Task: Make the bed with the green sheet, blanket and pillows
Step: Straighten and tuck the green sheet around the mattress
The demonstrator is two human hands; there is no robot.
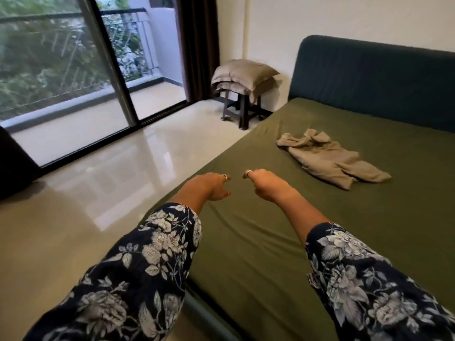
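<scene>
Both hands, left hand (209,185) and right hand (268,185), reach over the green sheet (283,242), fingers loosely curled, holding nothing; the crumpled beige cloth (330,159) lies diagonally toward the headboard (369,77).

Two pillows (243,76), one stool (242,110), one green sheet (320,217), one folded cloth (330,159)

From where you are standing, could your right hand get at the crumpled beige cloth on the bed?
Probably yes: the right hand hovers empty over bare green sheet, nothing lying between it and the beige cloth.
</scene>
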